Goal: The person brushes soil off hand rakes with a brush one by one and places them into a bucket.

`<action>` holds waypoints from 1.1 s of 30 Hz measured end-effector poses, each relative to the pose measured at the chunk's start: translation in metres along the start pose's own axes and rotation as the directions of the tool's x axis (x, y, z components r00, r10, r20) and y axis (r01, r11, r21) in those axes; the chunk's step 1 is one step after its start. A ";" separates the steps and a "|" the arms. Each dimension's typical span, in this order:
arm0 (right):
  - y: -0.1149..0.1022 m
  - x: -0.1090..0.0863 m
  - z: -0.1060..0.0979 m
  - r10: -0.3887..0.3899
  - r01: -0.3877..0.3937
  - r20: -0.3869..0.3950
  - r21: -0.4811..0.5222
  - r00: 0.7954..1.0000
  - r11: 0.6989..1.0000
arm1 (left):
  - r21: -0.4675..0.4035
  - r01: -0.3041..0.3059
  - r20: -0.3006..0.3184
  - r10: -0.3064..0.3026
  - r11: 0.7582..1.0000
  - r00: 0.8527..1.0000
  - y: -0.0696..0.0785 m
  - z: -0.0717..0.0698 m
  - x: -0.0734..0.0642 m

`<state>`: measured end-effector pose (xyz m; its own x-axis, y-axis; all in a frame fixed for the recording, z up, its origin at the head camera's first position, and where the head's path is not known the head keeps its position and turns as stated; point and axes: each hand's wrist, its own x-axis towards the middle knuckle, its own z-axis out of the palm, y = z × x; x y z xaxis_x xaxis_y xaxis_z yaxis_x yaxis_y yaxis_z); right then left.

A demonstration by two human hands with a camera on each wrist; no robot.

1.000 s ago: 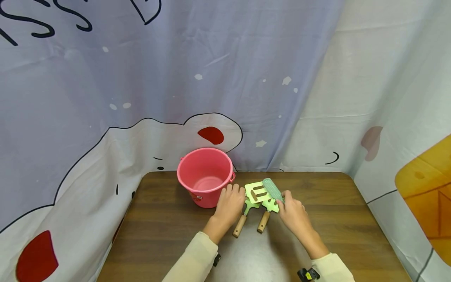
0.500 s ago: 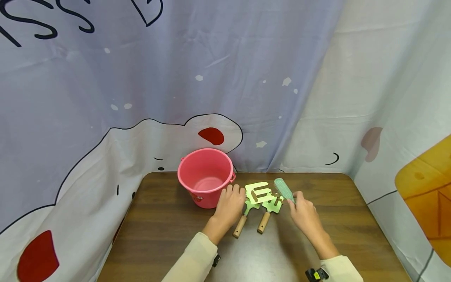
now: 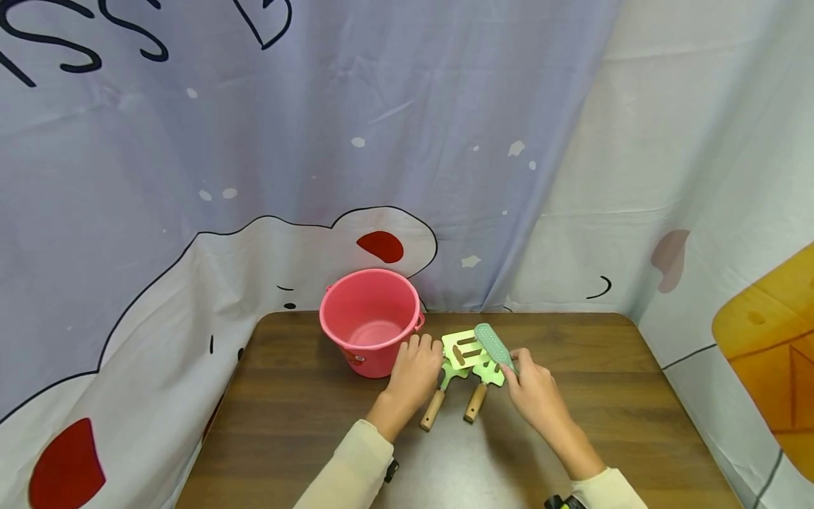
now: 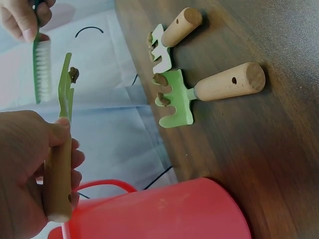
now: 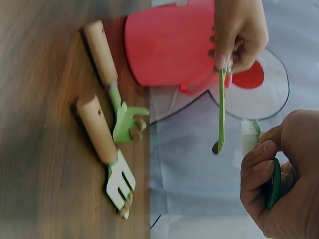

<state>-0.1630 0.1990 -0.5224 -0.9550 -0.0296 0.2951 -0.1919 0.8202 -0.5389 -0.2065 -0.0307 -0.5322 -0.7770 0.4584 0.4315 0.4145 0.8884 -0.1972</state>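
above the tabletop (image 3: 305, 424), the left hand (image 3: 415, 371) is holding the garden fork (image 4: 59, 169), fingers wrapped round its handle, seemingly leaving the tines free for the green brush (image 3: 492, 344) the right hand (image 3: 537, 392) is gripping, fingers curled.

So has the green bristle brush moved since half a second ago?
Yes: in the head view, the green bristle brush has shifted left, toward the stationary pink bucket.

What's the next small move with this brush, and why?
Probably stroke the green brush across the held fork: a brown clump sits on it, the left hand grips it, and the right hand holds the brush with bristles facing it.
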 end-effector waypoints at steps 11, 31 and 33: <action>-0.025 -0.005 0.013 -0.036 0.036 0.029 0.011 0.999 0.999 | 0.008 0.000 0.041 -0.001 1.000 0.999 0.004 -0.001 0.002; -0.027 -0.011 0.022 -0.100 0.101 0.007 -0.051 0.995 0.994 | 0.020 -0.003 -0.049 0.004 1.000 0.999 0.011 0.004 0.004; -0.026 -0.011 0.021 -0.102 0.102 0.005 -0.068 0.995 0.992 | 0.024 -0.005 -0.050 0.006 1.000 0.999 0.011 0.004 0.005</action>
<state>-0.1522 0.1656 -0.5282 -0.9314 -0.1161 0.3450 -0.2730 0.8498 -0.4510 -0.2071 -0.0184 -0.5355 -0.7499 0.4616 0.4739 0.4066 0.8867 -0.2202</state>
